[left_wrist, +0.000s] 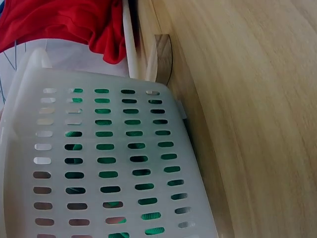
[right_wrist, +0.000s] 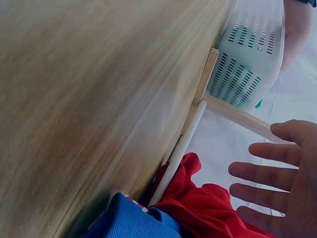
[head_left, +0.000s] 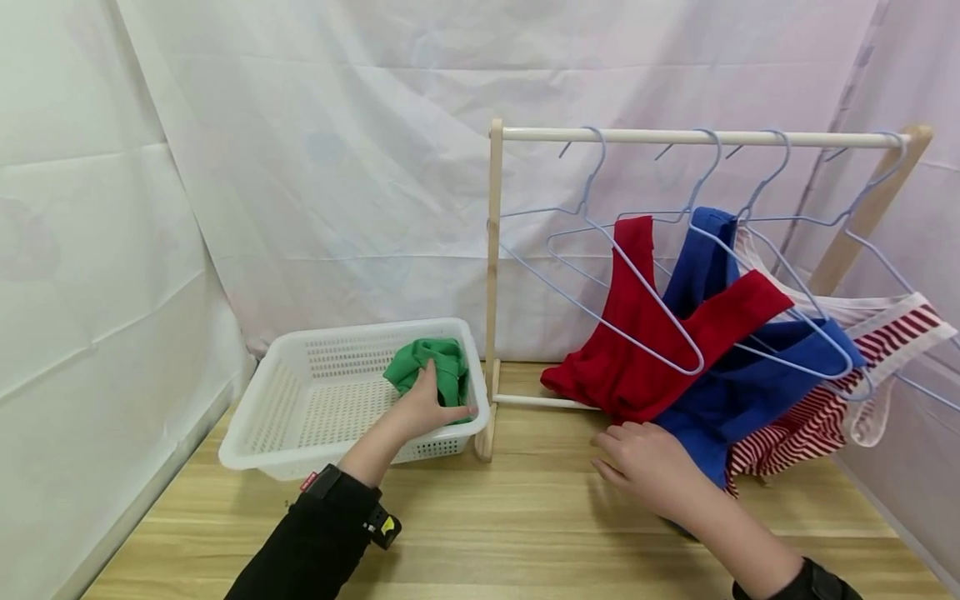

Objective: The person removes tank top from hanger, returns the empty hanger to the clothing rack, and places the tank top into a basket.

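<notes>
White basket [head_left: 337, 408] is holding green cloth [head_left: 450, 367]; left hand [head_left: 422, 410] is touching it, grasp unclear; right hand [head_left: 651, 462] is hovering unclenched near red garment [head_left: 622, 375].

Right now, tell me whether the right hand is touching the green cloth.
Apart. The head view shows it: the right hand is over by the red garment, with the rack's wooden upright between it and the green cloth.
</notes>
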`<act>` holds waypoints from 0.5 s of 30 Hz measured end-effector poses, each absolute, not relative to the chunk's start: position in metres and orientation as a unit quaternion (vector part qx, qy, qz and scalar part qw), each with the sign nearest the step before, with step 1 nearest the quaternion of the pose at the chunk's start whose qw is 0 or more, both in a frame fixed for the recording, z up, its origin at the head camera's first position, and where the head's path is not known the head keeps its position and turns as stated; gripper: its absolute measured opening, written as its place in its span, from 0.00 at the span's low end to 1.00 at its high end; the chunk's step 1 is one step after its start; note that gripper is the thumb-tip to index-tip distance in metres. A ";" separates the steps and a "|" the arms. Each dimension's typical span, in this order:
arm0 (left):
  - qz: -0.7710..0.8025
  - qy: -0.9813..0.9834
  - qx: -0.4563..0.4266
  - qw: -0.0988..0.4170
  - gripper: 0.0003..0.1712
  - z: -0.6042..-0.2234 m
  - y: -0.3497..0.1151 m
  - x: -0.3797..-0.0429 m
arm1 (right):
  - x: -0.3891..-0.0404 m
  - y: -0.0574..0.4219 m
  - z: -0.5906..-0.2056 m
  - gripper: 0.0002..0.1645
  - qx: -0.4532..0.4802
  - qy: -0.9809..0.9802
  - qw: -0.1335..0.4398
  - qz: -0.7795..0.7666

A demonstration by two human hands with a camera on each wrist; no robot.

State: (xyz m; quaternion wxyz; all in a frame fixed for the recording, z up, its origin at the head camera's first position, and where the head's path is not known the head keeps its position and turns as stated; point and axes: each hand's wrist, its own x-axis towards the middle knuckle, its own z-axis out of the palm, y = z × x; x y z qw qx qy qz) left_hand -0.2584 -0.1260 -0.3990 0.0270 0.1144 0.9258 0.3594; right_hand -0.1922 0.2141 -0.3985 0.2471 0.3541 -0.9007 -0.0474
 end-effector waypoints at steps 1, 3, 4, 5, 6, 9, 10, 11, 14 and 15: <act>0.357 0.927 0.114 0.024 0.65 -0.399 -0.126 -0.258 | -0.192 0.214 -0.398 0.12 0.354 -0.901 0.246 -0.048; 0.358 0.927 0.110 0.014 0.62 -0.397 -0.127 -0.259 | -0.192 0.213 -0.398 0.12 0.354 -0.901 0.245 -0.048; 0.354 0.929 0.106 0.006 0.60 -0.397 -0.127 -0.259 | -0.192 0.213 -0.398 0.12 0.354 -0.901 0.247 -0.047; 0.349 0.932 0.099 -0.004 0.57 -0.396 -0.127 -0.258 | -0.192 0.213 -0.398 0.12 0.354 -0.900 0.249 -0.046; 0.341 0.936 0.090 -0.015 0.54 -0.395 -0.127 -0.257 | -0.192 0.213 -0.397 0.12 0.354 -0.900 0.251 -0.046; 0.298 0.950 0.069 -0.063 0.47 -0.393 -0.126 -0.254 | -0.192 0.214 -0.394 0.12 0.353 -0.898 0.257 -0.044; 0.279 0.955 0.062 -0.079 0.46 -0.393 -0.125 -0.253 | -0.192 0.214 -0.393 0.12 0.353 -0.898 0.258 -0.044; 0.260 0.959 0.056 -0.096 0.44 -0.392 -0.124 -0.251 | -0.191 0.214 -0.392 0.12 0.352 -0.899 0.258 -0.046; 0.220 0.964 0.050 -0.144 0.40 -0.392 -0.122 -0.247 | -0.188 0.213 -0.386 0.12 0.351 -0.898 0.261 -0.050; 0.215 0.963 0.050 -0.156 0.38 -0.392 -0.121 -0.246 | -0.187 0.213 -0.384 0.12 0.351 -0.897 0.265 -0.050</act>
